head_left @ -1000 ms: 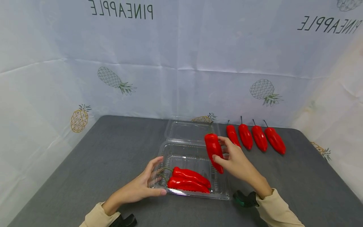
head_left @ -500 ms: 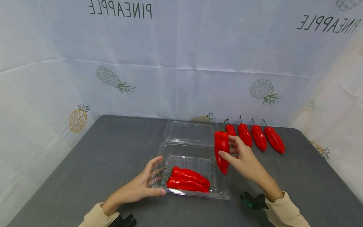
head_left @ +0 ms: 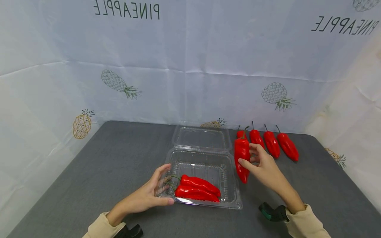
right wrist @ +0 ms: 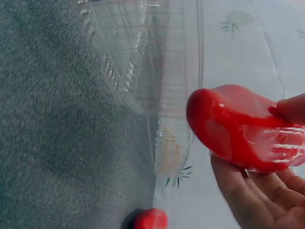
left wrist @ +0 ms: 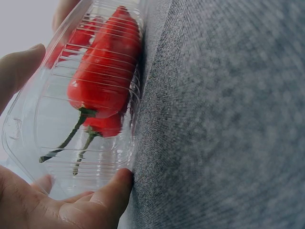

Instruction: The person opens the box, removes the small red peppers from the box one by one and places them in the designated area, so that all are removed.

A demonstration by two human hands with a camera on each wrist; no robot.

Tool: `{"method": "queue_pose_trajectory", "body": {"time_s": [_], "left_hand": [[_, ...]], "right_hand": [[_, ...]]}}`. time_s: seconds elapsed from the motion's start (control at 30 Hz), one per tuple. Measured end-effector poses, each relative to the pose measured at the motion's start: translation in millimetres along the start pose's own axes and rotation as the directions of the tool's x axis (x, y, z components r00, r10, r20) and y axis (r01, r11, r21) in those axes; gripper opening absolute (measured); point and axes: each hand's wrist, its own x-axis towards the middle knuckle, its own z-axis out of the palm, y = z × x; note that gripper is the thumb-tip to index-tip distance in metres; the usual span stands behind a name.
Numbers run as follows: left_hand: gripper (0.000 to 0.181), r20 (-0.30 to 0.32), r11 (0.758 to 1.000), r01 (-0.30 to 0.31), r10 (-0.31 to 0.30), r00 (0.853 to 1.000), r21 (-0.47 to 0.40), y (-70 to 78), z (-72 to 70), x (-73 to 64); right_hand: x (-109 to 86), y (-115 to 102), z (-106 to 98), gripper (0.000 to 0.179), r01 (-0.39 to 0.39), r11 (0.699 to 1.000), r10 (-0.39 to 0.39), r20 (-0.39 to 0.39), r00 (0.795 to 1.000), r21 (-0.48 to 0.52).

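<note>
In the head view, my right hand (head_left: 266,168) holds a red pepper (head_left: 242,155) above the table, just right of the clear plastic container (head_left: 233,175). The pepper hangs stem up, with its tip pointing down; the right wrist view shows its smooth red body (right wrist: 233,129) between thumb and fingers. My left hand (head_left: 144,196) grips the container's near left corner, thumb at the front rim and fingers along the left wall. Two red peppers (head_left: 197,190) lie side by side inside, green stems toward that hand. Through the wall, the left wrist view shows a pepper (left wrist: 107,62) close up.
Several more red peppers (head_left: 271,144) lie in a row at the back right of the grey table (head_left: 128,148), stems toward the cloth. The container's lid (head_left: 202,137) lies folded back toward the pineapple-print cloth (head_left: 184,82).
My right hand has carried its pepper rightward, from over the container to beside it, and the pepper has turned more upright. My left hand and the container have stayed in place.
</note>
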Motion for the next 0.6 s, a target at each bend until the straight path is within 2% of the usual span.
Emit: {"method": "queue_pose_trajectory", "body": {"time_s": [0.4, 0.6], "left_hand": [[0.098, 0.004, 1.0, -0.007, 0.007, 1.0, -0.004, 0.8, 0.3, -1.9], [0.098, 0.003, 1.0, -0.007, 0.007, 1.0, 0.002, 1.4, 0.5, -0.4]], "right_hand": [[4.3, 11.8, -2.4, 0.071, -0.086, 0.994, 0.088, 0.043, 0.995, -0.064], [7.1, 21.6, -2.6, 0.074, -0.103, 0.992, 0.108, 0.071, 0.992, -0.069]]}}
